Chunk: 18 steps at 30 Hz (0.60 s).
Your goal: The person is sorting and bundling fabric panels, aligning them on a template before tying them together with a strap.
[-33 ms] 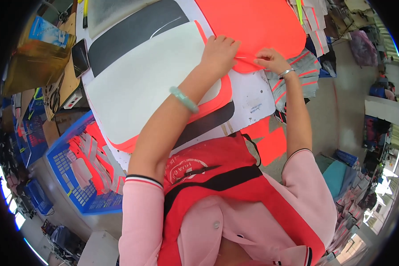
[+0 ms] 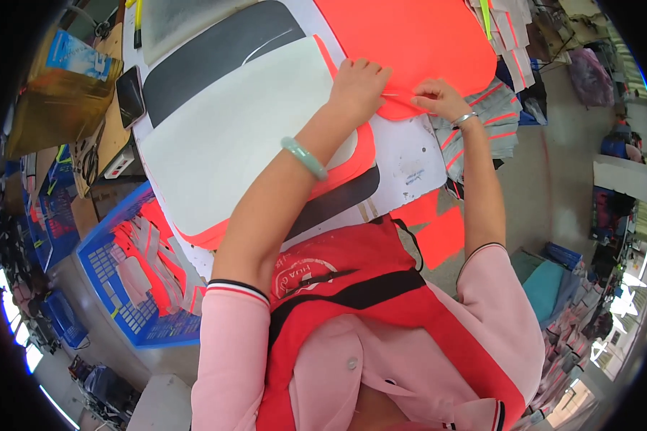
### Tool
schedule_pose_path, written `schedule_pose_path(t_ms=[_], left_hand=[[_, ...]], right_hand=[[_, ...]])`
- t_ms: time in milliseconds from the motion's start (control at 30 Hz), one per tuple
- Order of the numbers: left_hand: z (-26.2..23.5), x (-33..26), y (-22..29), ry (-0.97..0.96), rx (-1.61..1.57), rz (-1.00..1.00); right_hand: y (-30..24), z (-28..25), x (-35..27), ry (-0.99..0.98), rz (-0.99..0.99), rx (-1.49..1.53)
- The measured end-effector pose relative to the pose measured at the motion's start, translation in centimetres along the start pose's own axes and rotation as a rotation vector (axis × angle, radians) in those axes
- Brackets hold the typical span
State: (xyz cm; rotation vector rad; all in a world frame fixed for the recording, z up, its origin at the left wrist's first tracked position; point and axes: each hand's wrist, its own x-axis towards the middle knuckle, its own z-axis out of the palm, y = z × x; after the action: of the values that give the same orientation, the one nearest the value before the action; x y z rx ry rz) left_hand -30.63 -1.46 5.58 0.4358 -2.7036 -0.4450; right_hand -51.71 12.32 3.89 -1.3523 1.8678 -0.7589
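A stack of bright orange fabric panels (image 2: 424, 43) with rounded corners lies at the far right of the white table. At its near edge my left hand (image 2: 361, 87) has its fingers curled down over the orange fabric, the fingertips partly hidden. My right hand (image 2: 442, 99) pinches the same edge a little to the right, thumb and forefinger together. Between the two hands the edge looks slightly raised. Under my left forearm lies a large white panel (image 2: 237, 136), on top of an orange piece and dark grey panels (image 2: 216, 57).
Grey pieces with orange stripes (image 2: 492, 122) hang by the table's right edge. Below left stands a blue plastic basket (image 2: 140, 327) holding orange and grey pieces. A phone (image 2: 130, 97) and a power strip (image 2: 118, 164) lie left of the white table (image 2: 410, 154).
My left forearm and hand have shifted very slightly to the right. Both hands stay at the edge of the orange fabric.
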Motion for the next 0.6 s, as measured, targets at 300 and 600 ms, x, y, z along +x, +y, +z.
schedule_pose_path(t_ms=[300,600], left_hand=[[1.0,3.7,-0.9,-0.405,-0.044,0.014],[0.5,5.2,-1.7,-0.502,-0.2,-0.073]], right_hand=[[0.6,-0.3,-1.2,0.073,-0.075,-0.163],[-2.9,1.5,-1.1,0.192,-0.042,-0.213]])
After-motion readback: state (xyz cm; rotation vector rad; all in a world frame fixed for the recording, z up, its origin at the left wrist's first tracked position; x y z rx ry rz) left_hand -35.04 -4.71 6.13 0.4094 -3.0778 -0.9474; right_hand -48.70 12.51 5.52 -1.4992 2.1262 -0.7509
